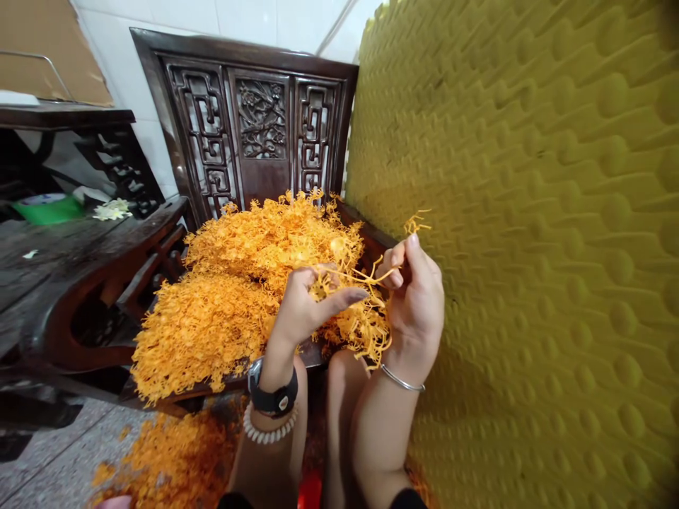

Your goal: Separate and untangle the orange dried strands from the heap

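My left hand (302, 307) is curled around an orange branched strand (373, 278), its thumb stretched out to the right. The strand's thin arms reach across to my right hand (421, 293). Between the thumb and fingertips of that right hand a small orange sprig (416, 225) is pinched, its forked end sticking up. Behind and below both hands lies a large heap of similar orange branched pieces (212, 325), piled on a dark wooden chair (265, 180). The strand's inner end is partly hidden by my left fingers.
A tall yellow embossed foam mat (530, 233) stands close along the right side. More orange pieces (175, 459) are scattered on the floor. At left is a dark wooden surface (53, 244) with a green bowl (50, 210) and pale flowers (112, 209). Something red (310, 490) shows between my legs.
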`<state>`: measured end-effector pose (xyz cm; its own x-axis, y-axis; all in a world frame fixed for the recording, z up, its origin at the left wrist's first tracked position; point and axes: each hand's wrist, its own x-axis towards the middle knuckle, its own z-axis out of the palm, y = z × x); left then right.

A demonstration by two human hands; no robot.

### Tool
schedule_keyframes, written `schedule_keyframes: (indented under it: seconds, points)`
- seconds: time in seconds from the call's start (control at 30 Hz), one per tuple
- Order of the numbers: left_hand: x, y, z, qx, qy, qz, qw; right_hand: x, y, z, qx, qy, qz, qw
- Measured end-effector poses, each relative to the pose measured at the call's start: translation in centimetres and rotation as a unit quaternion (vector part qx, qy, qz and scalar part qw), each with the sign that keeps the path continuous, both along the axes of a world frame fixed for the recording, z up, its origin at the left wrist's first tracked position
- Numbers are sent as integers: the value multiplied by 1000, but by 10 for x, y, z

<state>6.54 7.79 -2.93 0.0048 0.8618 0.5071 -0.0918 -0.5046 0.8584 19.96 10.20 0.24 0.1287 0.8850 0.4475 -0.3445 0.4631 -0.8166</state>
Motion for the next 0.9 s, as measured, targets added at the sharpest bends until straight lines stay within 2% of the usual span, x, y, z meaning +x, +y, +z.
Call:
schedule_keyframes:
  seconds: [0.1,0.27,0.4,0.5,0.57,0.63,0.73,0.83,0.9]
  points:
    - [7,-7,8,3,28,-27,999,-1,-2,0,3,-21,-13,1000]
    - [9,-12,9,20,7,49,999,-2,-4,2,24,6,-41,999]
    - [-4,-20,9,45,61,43,996,1,-1,2,18,51,-55,997]
    - [-9,-30,11,54,79,-7,995,0,6,0,4,82,-31,996]
    - [-8,-34,13,37,58,-62,996,-4,13,-3,-13,106,1,994]
    - [-4,-37,14,8,28,-86,996,-8,20,-5,-42,120,39,991]
    - [1,-45,16,-26,35,-20,999,-11,23,-6,-73,123,72,987]
    - [5,-63,22,-39,58,77,995,-11,15,1,-51,121,59,990]
    - [6,-76,27,-16,63,83,994,-9,5,7,-28,112,31,993]
